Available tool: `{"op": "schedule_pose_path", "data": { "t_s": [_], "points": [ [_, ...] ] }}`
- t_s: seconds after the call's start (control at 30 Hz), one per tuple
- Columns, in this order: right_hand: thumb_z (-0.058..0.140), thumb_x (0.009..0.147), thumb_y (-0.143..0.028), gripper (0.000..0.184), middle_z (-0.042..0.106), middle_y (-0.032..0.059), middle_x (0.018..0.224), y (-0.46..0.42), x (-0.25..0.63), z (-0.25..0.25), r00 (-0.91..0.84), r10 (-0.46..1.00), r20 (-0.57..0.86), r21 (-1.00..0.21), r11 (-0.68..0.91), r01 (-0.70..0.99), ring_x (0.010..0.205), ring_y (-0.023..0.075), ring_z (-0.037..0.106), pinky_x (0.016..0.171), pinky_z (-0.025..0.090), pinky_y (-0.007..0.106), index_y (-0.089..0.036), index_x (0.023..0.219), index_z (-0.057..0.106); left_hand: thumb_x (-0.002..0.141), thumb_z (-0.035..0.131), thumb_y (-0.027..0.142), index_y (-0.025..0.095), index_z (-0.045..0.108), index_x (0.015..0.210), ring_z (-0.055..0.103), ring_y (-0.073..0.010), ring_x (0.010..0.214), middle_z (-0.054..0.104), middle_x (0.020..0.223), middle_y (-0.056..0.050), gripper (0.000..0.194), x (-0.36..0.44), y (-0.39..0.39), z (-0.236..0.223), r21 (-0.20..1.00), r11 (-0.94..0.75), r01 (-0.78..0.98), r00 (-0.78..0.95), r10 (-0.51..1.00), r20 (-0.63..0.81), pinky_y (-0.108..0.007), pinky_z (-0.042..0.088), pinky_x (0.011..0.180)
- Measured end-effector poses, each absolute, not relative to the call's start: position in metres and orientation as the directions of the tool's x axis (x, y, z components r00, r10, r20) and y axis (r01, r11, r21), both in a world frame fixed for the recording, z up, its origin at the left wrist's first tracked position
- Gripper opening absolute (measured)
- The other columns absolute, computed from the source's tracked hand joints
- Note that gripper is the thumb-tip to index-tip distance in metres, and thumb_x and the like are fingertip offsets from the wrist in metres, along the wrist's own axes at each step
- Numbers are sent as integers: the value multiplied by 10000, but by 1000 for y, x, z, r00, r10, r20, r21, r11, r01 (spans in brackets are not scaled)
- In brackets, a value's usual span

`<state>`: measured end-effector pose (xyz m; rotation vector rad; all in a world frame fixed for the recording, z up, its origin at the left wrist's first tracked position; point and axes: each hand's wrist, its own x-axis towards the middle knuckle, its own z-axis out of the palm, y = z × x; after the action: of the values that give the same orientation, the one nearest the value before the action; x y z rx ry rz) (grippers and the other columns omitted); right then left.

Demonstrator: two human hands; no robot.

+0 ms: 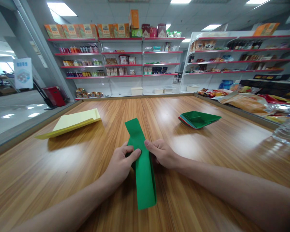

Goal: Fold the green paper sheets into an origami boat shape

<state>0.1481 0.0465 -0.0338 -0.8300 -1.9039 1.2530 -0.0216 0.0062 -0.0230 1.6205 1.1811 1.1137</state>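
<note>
Paper strip (pixel 145 183), green and folded: left hand (pixel 120 161) clamps its left edge, right hand (pixel 164 155) pinches its right edge; yellow paper (pixel 74 121) lies left of the strip

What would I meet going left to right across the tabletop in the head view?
Folded yellow paper, left hand, folded green paper strip, right hand, pointed folded green paper with red and blue edges, shiny clear plastic.

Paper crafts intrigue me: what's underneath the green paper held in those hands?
Below the green paper, the wooden tabletop shows around its edges. The left hand curls partly beneath it; the right hand pinches one edge. The paper hides some fingertips and the tabletop directly below.
</note>
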Motion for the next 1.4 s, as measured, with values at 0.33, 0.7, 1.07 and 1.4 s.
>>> {"op": "schedule_pose_path", "data": {
  "t_s": [0.33, 0.7, 1.07, 1.4],
  "points": [
    [360, 857, -643, 638, 379, -32, 358, 45, 147, -31, -607, 790, 90, -945, 260, 198, 315, 58, 353, 307, 226, 189, -163, 439, 412, 815, 536, 397, 172, 575, 512, 514, -183, 723, 536, 710, -27, 380, -23, 4, -19, 873, -282, 398, 108, 959, 261, -307, 401, 686],
    [328, 909, -561, 617, 471, -2, 404, 46, 151, -28, -700, 710, 76, -900, 352, 259, 350, 65, 429, 335, 290, 166, -137, 490, 485, 817, 529, 413, 177, 553, 477, 488, -170, 678, 462, 692, -12, 415, -20, -2, -15, 826, -252, 505, 50, 963, 263, -313, 374, 650],
    [271, 881, -646, 654, 479, 5, 442, 45, 153, -31, -700, 710, 73, -955, 252, 156, 391, 87, 454, 359, 314, 189, -143, 526, 493, 795, 566, 402, 171, 645, 535, 527, -186, 759, 539, 786, -43, 357, -21, -3, -16, 874, -277, 398, 34, 957, 288, -316, 405, 683],
    [302, 952, -391, 480, 302, -44, 478, 38, 148, -26, -483, 730, 483, -701, 653, 285, 423, 64, 291, 422, 219, 227, -182, 521, 319, 651, 730, 416, 166, 690, 707, 572, -172, 718, 613, 749, -35, 259, -12, 0, -19, 999, -25, -34, -88, 996, 22, -276, 440, 631]
  ]
}}
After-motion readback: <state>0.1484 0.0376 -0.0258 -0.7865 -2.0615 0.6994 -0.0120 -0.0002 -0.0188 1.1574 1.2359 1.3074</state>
